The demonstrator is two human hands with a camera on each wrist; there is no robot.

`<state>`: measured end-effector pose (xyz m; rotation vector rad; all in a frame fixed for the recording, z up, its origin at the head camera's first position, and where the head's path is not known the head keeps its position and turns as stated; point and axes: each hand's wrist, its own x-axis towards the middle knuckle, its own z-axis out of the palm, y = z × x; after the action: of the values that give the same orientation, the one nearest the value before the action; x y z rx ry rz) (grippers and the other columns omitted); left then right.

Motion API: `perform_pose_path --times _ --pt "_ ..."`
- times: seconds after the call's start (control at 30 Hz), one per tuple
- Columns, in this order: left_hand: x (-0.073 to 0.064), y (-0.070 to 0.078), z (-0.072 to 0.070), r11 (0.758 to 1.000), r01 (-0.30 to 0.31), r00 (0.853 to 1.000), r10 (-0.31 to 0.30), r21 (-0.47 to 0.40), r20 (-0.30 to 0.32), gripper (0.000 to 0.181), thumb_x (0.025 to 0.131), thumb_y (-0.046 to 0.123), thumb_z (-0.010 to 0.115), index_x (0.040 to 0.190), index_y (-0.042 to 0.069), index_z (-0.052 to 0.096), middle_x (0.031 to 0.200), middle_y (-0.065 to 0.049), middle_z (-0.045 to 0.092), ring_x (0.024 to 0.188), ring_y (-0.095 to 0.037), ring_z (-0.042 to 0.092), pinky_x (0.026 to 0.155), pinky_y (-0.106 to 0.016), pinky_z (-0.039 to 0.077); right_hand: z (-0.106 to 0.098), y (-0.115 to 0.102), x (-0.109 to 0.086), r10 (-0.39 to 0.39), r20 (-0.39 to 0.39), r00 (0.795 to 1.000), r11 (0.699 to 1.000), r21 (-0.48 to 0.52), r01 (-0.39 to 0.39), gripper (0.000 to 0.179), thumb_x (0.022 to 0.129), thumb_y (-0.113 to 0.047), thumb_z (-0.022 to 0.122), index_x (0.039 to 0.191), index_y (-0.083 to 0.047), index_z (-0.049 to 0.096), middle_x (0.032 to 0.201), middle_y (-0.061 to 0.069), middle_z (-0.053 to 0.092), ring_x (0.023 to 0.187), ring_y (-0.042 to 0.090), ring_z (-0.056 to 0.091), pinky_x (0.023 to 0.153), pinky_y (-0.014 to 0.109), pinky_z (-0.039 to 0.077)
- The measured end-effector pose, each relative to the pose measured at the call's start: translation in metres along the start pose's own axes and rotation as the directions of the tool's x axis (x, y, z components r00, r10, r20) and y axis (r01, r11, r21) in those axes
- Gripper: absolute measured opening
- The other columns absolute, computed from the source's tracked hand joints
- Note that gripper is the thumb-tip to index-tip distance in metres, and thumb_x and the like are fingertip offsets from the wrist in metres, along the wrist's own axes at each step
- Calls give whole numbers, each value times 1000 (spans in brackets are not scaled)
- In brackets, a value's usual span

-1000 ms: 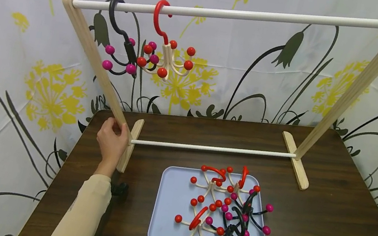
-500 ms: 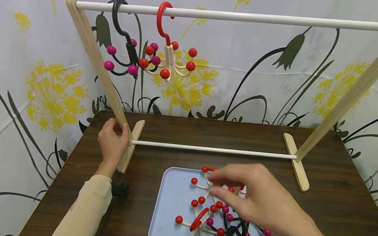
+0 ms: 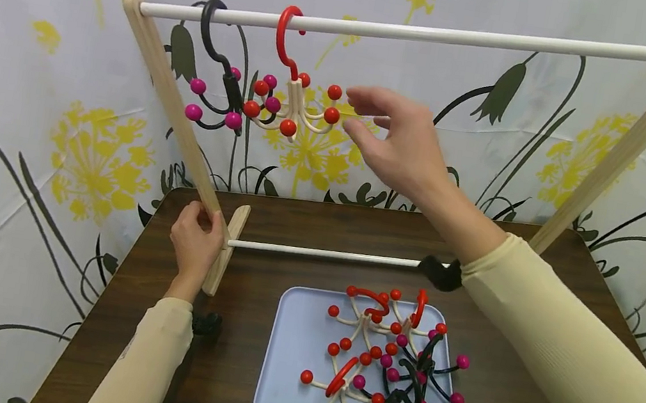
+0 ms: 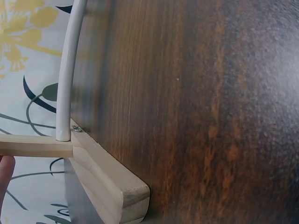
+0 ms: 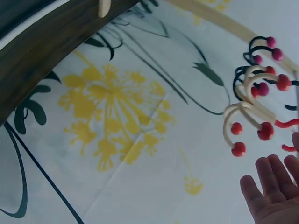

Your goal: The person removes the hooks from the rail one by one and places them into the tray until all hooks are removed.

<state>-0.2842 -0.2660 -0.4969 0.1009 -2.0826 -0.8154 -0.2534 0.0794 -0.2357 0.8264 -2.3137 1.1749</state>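
Observation:
My left hand [image 3: 197, 238] grips the foot of the rack's left wooden post [image 3: 169, 103]; in the left wrist view a fingertip [image 4: 5, 173] touches that post. My right hand [image 3: 396, 139] is raised under the white top rod [image 3: 481, 40], fingers loosely bent and nothing in them. Just left of its fingertips hangs a red-hooked hanger [image 3: 295, 98] with cream arms and red ball ends. Beside it on the rod is a black hanger [image 3: 230, 89] with magenta balls. In the right wrist view the fingers [image 5: 268, 179] spread below the red-hooked hanger's balls.
A pale blue tray [image 3: 290, 337] on the dark wooden table [image 3: 242, 330] carries several more hangers: red-hooked ones [image 3: 341, 377] and tangled black ones [image 3: 397, 395]. A low white bar [image 3: 321, 253] joins the rack's feet. A flowered curtain hangs behind.
My right hand has risen from the tray's front edge, over the hangers, up to beside the hanging red-hooked hanger. My left hand stays on the post.

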Motion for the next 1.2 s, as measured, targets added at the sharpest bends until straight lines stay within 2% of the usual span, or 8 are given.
perform_pose_path --times 0.13,0.27,0.4,0.57,0.77,0.93,1.03,1.2 --pt "0 0 2 1000 -7 1000 6 -2 -5 15 85 13 67 84 0 60 77 -17 59 69 -34 58 66 -52 43 15 0 26 -7 17 1000 1000 -14 7 39 93 -17 66 130 -6 62 121 4 68 109 13 62 95 26 44" --pt "0 -1 1 1000 -1 1000 1 0 -8 16 85 14 67 85 0 60 77 -17 59 70 -34 58 67 -51 43 27 -6 46 58 91 994 998 -37 -54 43 95 -20 63 135 -7 58 123 3 66 104 10 64 88 22 46" --pt "0 -1 0 1000 -4 1000 4 -1 -3 16 86 15 67 85 0 60 77 -16 59 70 -33 58 67 -51 43 36 -11 58 151 175 973 988 -57 -143 49 96 -26 62 140 -9 53 124 2 66 102 8 65 82 19 48" --pt "0 -1 0 1000 -8 1000 8 -3 3 14 86 13 67 85 0 60 78 -16 60 71 -33 59 68 -50 44 43 -10 65 194 230 954 981 -47 -188 49 96 -27 61 141 -11 52 121 1 68 100 9 66 82 20 48" --pt "1 0 0 1000 -11 1000 11 -1 -6 13 85 11 67 85 -1 61 77 -17 60 70 -33 59 67 -50 43 44 -4 70 197 212 957 978 21 -206 39 95 -20 63 133 -13 61 111 1 71 96 9 66 81 22 48" --pt "1 2 -1 1000 -15 1000 15 2 -8 13 85 11 68 85 -1 61 76 -17 59 68 -33 58 66 -51 43 49 -7 69 174 221 960 981 49 -189 49 94 -22 65 141 -13 54 116 2 69 97 9 67 80 22 49" --pt "0 2 -1 1000 -15 1000 15 4 -7 14 85 12 68 85 0 61 76 -17 59 68 -33 57 66 -51 43 54 -13 69 169 208 964 983 41 -181 51 95 -23 63 143 -13 51 116 2 69 97 8 67 79 22 48" --pt "0 2 1 1000 -2 1000 2 5 8 14 86 15 67 85 2 62 78 -16 60 69 -33 58 67 -51 43 56 -19 69 201 182 962 979 -19 -201 48 95 -25 63 141 -15 54 112 1 70 98 8 66 79 23 47"
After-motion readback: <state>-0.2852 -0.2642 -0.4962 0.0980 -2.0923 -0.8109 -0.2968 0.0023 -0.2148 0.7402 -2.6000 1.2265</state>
